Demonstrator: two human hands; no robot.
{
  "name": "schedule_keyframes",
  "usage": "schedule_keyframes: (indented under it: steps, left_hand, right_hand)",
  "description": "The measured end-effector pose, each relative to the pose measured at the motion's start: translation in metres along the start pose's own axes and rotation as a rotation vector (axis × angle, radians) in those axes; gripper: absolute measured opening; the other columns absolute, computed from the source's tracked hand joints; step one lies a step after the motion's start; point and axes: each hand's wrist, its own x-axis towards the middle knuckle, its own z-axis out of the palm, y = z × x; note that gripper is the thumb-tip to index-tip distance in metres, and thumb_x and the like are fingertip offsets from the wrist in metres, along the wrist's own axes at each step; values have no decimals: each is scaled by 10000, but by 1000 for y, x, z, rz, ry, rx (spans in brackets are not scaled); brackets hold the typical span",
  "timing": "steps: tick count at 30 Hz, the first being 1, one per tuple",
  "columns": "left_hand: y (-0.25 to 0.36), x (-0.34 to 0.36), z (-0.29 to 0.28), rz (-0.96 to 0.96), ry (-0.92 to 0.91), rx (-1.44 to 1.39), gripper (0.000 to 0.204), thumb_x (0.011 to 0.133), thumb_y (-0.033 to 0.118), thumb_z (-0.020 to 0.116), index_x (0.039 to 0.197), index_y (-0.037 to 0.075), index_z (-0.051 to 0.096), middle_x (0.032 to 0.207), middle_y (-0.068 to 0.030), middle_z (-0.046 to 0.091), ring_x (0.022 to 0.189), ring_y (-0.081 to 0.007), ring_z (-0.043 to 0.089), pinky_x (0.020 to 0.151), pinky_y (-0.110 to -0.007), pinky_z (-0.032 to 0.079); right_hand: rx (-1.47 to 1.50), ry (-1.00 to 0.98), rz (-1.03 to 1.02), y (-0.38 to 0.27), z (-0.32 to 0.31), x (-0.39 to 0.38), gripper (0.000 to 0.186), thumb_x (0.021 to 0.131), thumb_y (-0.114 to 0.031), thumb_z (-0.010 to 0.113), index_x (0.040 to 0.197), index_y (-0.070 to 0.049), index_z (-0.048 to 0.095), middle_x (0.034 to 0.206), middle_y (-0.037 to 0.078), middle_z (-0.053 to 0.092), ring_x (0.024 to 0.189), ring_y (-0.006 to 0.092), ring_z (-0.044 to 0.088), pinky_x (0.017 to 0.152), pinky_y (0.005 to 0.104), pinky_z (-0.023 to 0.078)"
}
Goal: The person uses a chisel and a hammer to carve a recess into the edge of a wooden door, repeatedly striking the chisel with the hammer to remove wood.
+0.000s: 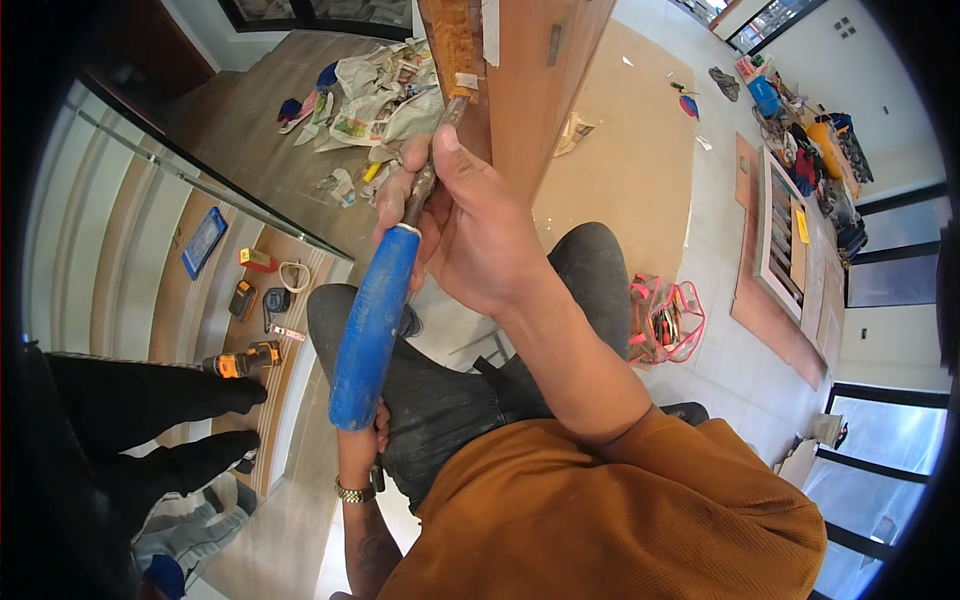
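My right hand (470,220) is closed round the metal shank of a chisel (372,325) with a thick blue handle. The chisel's blade points away from me. Its tip meets the narrow edge of a wooden door (545,90), where the wood looks rough and cut at an orange-brown patch (452,40). Low beside my thigh is my left hand (365,440), largely hidden behind the chisel handle. Its visible fingers are curled, and a dark end shows just below them; what it belongs to is hidden. A metal watch (355,492) circles the left wrist.
Crumpled newspaper (385,95) lies beyond the door edge. On the wooden steps at left rest a yellow-black power drill (240,362), a tape measure (275,300) and a blue packet (205,243). Another person's dark-clad legs (150,400) are close by. A pink-trimmed tool bag (665,320) sits right.
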Motion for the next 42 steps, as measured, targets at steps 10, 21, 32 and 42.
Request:
schedule_keyframes:
  steps: [10, 21, 32, 42]
  left_hand:
    - [2, -4, -1, 6, 56, 60, 251, 1021, 312, 505, 951, 71, 520, 597, 7, 460, 398, -77, 374, 346, -235, 284]
    - [55, -46, -8, 456, 25, -114, 553, 929, 625, 511, 1001, 80, 450, 620, 10, 387, 453, -88, 367, 442, -240, 361]
    - [4, -36, -47, 204, 164, -329, 428, 968, 468, 574, 942, 44, 531, 805, -34, 536, 746, -119, 515, 663, -275, 444]
    - [61, -59, -6, 449, 140, -239, 511, 956, 565, 507, 969, 55, 483, 537, 0, 363, 387, -114, 372, 352, -276, 342]
  right_hand:
    - [46, 79, -24, 3, 3, 7, 350, 1046, -436, 370, 1022, -98, 455, 834, 182, 653, 611, 247, 651, 481, 340, 543]
    - [-20, 158, 15, 9, 13, -12, 331, 1061, -394, 338, 1001, -94, 466, 819, 172, 650, 692, 237, 677, 447, 322, 540]
    - [15, 131, 146, 9, 12, -22, 330, 1059, -408, 326, 987, -104, 431, 823, 200, 642, 667, 250, 652, 427, 324, 522]
    - [104, 118, 55, 5, 11, 0, 321, 1060, -400, 335, 997, -107, 449, 820, 189, 649, 659, 259, 656, 426, 328, 518]
